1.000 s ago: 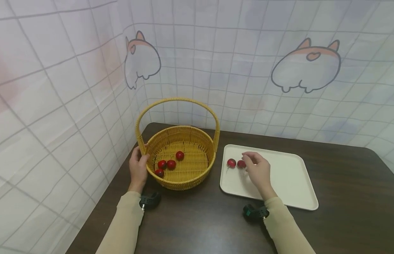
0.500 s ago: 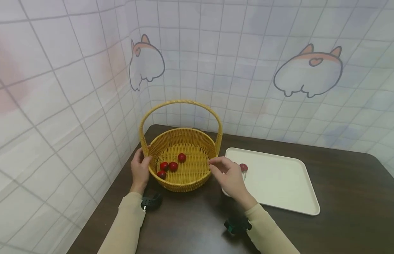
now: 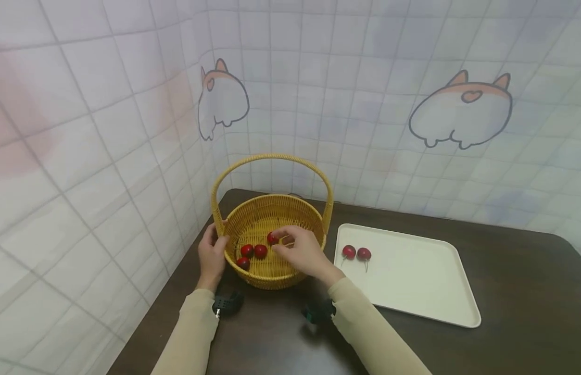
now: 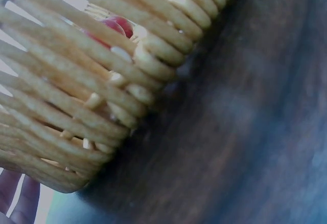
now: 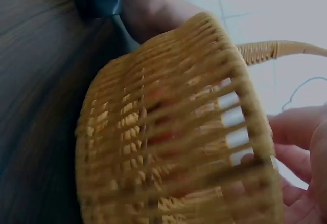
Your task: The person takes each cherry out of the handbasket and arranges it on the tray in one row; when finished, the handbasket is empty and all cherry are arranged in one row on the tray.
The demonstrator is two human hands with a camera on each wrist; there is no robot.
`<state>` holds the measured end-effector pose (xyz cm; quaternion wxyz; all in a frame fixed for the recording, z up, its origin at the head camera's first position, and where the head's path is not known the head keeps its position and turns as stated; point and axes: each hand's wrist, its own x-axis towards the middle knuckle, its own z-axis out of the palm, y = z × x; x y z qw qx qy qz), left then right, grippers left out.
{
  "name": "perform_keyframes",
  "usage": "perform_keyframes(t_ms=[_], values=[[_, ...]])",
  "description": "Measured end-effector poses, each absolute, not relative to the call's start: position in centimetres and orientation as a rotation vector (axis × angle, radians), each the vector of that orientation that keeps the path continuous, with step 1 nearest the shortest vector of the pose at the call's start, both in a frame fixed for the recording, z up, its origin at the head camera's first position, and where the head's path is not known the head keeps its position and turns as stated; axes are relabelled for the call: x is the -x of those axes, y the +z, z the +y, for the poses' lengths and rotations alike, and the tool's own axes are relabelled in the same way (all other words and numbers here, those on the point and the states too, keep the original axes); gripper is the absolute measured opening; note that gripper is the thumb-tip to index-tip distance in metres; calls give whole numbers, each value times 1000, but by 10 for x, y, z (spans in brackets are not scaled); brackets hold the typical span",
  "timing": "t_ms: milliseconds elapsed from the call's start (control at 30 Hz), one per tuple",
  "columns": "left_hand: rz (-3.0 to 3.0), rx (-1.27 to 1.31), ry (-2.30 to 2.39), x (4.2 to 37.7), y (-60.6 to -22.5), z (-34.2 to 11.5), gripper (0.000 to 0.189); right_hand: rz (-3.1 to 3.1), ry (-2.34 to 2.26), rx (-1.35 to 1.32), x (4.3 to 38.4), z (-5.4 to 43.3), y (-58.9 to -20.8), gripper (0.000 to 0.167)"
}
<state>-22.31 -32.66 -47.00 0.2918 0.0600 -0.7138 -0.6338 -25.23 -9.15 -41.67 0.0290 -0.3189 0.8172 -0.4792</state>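
A round yellow wicker basket (image 3: 267, 284) with a tall hoop handle stands on the dark table. My left hand (image 3: 213, 256) grips its left rim at the handle's base, thumb on the near side. Several dark red cherries lie inside, among them one cherry (image 3: 260, 251) near the middle. Over the basket, my right hand (image 3: 302, 251) reaches in from the right, thumb and index finger parted. Its fingertips are beside the farthest cherry (image 3: 272, 238) and partly cover it. Nothing shows between them. In the right wrist view, the weave (image 5: 168, 121) blurs what lies inside.
Right of the basket lies a white rectangular tray (image 3: 417, 281). Two cherries with stems, a left one (image 3: 349, 252) and a right one (image 3: 364, 254), sit side by side near its left end. A patterned cloth wall (image 3: 356, 130) rises behind and at the left.
My right hand has moved left from the cherries on the tray to over the basket, uncovering both tray cherries. My left hand keeps its grip. The head view has shifted slightly.
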Motion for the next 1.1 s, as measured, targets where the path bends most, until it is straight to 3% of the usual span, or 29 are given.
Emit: perform_keyframes(t_ms=[200, 567, 833, 1100], values=[[-1877, -207, -1681, 229, -485, -341, 35, 2531, -1348, 959, 258, -122, -420, 32], [-1805, -288, -1650, 204, -476, -373, 37, 2519, -985, 1091, 264, -192, -420, 39], [-1822, -268, -1649, 186, -449, -361, 38, 2478, -796, 1273, 263, -199, -422, 37], [-1808, -286, -1650, 195, -465, -370, 37, 2469, -703, 1322, 263, -197, -424, 37]])
